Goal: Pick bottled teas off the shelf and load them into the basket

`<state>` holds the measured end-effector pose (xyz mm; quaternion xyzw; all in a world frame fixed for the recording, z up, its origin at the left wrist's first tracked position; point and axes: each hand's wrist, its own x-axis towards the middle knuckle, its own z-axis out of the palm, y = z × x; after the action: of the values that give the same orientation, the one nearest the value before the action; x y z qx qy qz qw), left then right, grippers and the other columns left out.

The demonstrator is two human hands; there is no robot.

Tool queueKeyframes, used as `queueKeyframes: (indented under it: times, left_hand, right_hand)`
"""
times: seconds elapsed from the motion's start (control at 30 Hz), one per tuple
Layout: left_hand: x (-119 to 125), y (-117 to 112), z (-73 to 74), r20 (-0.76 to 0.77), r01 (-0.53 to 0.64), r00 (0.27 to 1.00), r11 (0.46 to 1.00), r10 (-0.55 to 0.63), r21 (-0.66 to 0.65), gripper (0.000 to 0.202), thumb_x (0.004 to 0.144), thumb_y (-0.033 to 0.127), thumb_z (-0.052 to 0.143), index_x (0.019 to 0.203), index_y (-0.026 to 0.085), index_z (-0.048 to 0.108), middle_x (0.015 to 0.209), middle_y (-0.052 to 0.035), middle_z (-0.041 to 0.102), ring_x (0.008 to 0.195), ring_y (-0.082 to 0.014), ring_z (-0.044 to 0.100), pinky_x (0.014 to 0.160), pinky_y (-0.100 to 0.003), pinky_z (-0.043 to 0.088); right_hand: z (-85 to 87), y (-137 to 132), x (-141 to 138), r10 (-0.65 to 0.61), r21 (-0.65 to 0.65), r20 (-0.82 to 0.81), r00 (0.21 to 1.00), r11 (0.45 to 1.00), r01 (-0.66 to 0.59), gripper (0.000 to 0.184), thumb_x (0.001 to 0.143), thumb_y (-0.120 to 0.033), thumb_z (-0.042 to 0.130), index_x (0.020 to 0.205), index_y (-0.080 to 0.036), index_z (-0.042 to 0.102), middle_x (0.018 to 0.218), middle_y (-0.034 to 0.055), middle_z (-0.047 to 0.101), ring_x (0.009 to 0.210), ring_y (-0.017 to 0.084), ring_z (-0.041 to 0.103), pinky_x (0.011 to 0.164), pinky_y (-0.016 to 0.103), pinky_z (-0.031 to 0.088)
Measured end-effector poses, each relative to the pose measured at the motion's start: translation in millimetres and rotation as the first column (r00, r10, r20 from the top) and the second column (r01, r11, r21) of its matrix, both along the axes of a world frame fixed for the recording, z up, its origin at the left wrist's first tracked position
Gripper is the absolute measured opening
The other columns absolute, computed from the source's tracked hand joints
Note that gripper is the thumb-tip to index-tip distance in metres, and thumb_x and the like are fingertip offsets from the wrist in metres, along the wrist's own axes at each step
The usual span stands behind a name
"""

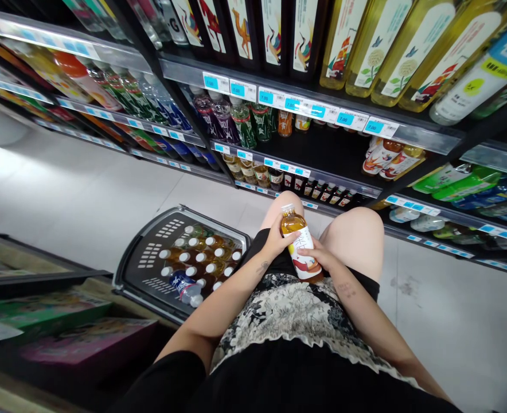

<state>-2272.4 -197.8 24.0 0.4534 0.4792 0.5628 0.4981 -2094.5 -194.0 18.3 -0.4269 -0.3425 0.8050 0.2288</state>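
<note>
Over my lap I hold an amber drink bottle (301, 252) with a white cap and a white label. My left hand (277, 236) wraps its left side just below the neck. On the lower right side of the label, my right hand (322, 255) grips the same bottle, so both hands are closed on it. The bottle leans slightly, its cap pointing toward the shelves. Beside my left leg stands a dark shopping basket (150, 235) holding several white-capped bottles. A bottle with a blue label (183, 285) lies on its side in it.
Shelves of drinks rise in front of me, with a price-tag rail (296, 104) along the edge. Tall yellow bottles (382, 57) line the upper shelf. A few similar bottles (393, 158) sit lower right. Boxes (90, 341) stand close by at left, above the pale floor (64, 189).
</note>
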Motion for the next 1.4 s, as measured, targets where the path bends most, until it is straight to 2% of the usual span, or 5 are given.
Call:
queueKeyframes:
  times: [0.43, 0.77, 1.13, 1.27, 1.4]
  left_hand:
    - [-1, 1, -6.6, -0.031, 0.005, 1.000, 1.000, -0.004, 0.018, 0.073, 0.071, 0.050, 0.083, 0.127, 0.015, 0.053, 0.123, -0.0130, 0.065, 0.113, -0.0283, 0.064, 0.102, -0.043, 0.051]
    - [0, 2, -4.9, -0.043, 0.009, 0.999, 1.000, -0.007, 0.029, 0.066, 0.072, 0.051, 0.082, 0.121, 0.016, 0.055, 0.114, -0.0114, 0.067, 0.103, -0.0267, 0.066, 0.094, -0.042, 0.055]
    - [5, 8, -9.7, -0.065, -0.010, 0.998, 0.998, 0.006, -0.062, 0.064, 0.075, 0.049, 0.079, 0.124, 0.017, 0.055, 0.119, -0.0110, 0.068, 0.111, -0.0265, 0.066, 0.101, -0.041, 0.052]
    - [13, 10, 2.1, 0.017, -0.037, 0.999, 0.976, 0.042, -0.214, 0.061, 0.072, 0.045, 0.081, 0.120, 0.016, 0.056, 0.120, -0.0116, 0.069, 0.113, -0.0272, 0.065, 0.103, -0.042, 0.051]
    - [24, -5, 22.0, 0.160, 0.013, 0.986, 0.943, 0.042, -0.332, 0.078, 0.069, 0.038, 0.085, 0.135, 0.021, 0.047, 0.135, -0.0099, 0.064, 0.121, -0.0254, 0.063, 0.106, -0.039, 0.050]
  right_hand:
    - [4.9, 0, -1, 0.008, 0.002, 0.004, 1.000, 1.000, -0.008, 0.068, 0.054, -0.028, 0.092, 0.115, -0.022, 0.062, 0.099, 0.0024, 0.075, 0.088, 0.022, 0.071, 0.080, 0.033, 0.058]
    - [8.5, 1, -1, -0.001, -0.028, 0.019, 1.000, 1.000, 0.001, 0.071, 0.052, -0.028, 0.093, 0.115, -0.021, 0.061, 0.096, 0.0017, 0.075, 0.084, 0.021, 0.071, 0.078, 0.031, 0.057]
    - [3.8, 0, 1, -0.017, -0.069, -0.027, 0.999, 0.998, 0.015, 0.067, 0.057, -0.030, 0.091, 0.116, -0.021, 0.062, 0.097, 0.0030, 0.076, 0.077, 0.020, 0.071, 0.070, 0.030, 0.057]
    - [5.1, -5, -1, -0.113, -0.083, -0.048, 0.992, 0.991, 0.109, 0.061, 0.059, -0.032, 0.089, 0.112, -0.019, 0.064, 0.095, 0.0049, 0.076, 0.076, 0.021, 0.071, 0.071, 0.031, 0.057]
    - [3.1, -12, -4, -0.190, -0.023, -0.100, 0.977, 0.982, 0.189, 0.067, 0.057, -0.030, 0.091, 0.116, -0.019, 0.061, 0.103, 0.0062, 0.076, 0.087, 0.024, 0.072, 0.080, 0.034, 0.057]
